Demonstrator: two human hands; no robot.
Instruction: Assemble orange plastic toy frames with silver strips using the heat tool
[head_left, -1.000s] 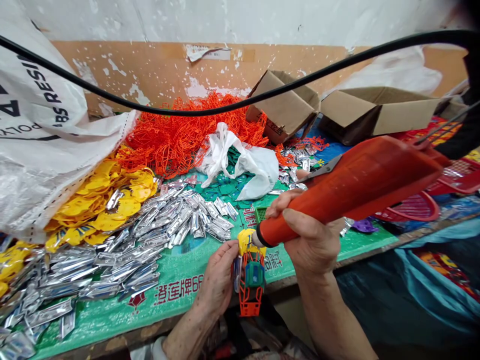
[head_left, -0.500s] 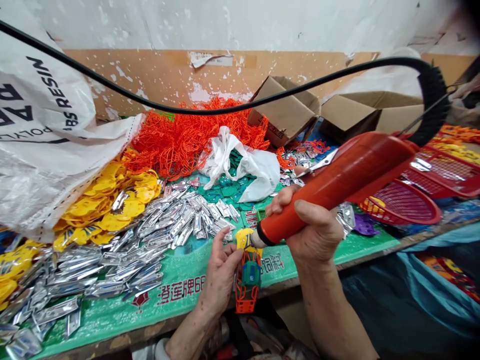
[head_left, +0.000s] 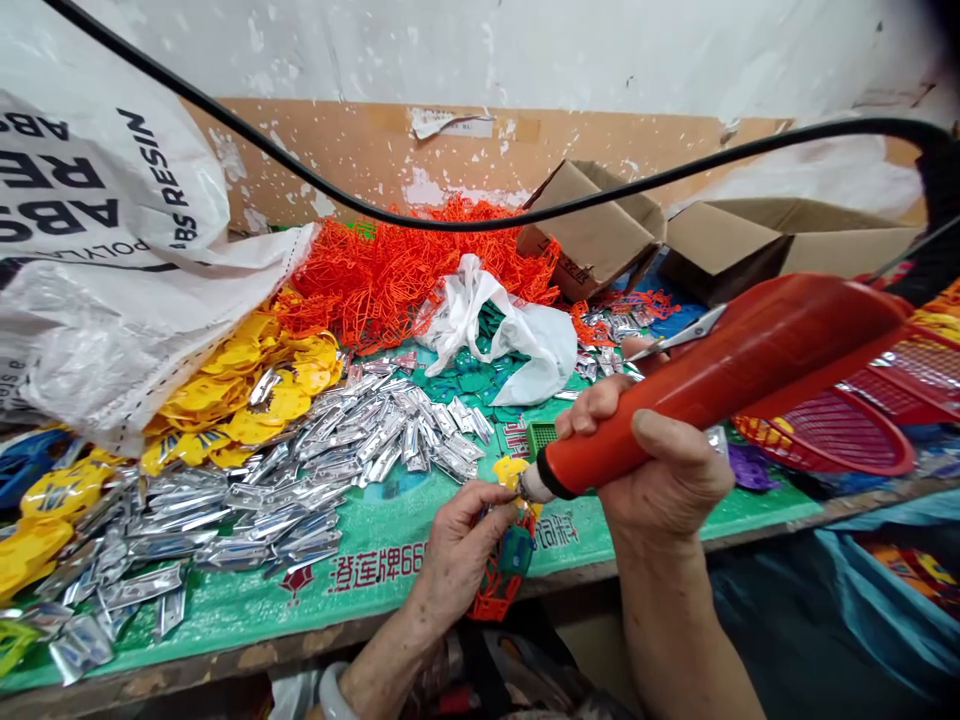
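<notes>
My left hand (head_left: 459, 545) pinches a small toy assembly of yellow, green and orange plastic at the table's front edge. Its green part (head_left: 517, 550) and orange frame (head_left: 491, 597) hang below my fingertips. A red power tool (head_left: 720, 385) is gripped in my right hand (head_left: 660, 470), its pale tip touching the yellow part (head_left: 510, 470). Scissors (head_left: 679, 335) are also held at my right hand, blades pointing up to the right along the tool. My left fingertips hide the spot under the tip.
Silver pieces (head_left: 300, 490) and yellow parts (head_left: 247, 385) cover the left. Behind lie orange parts (head_left: 420, 260), a white plastic bag (head_left: 525, 340) and cardboard boxes (head_left: 592, 235). Red baskets (head_left: 847, 430) stand right. A black cable (head_left: 480, 217) crosses above; a printed sack (head_left: 112, 300) leans left.
The view has shifted, so the table items appear farther right. My left fingers have closed in near the tool's tip, and the toy has tilted.
</notes>
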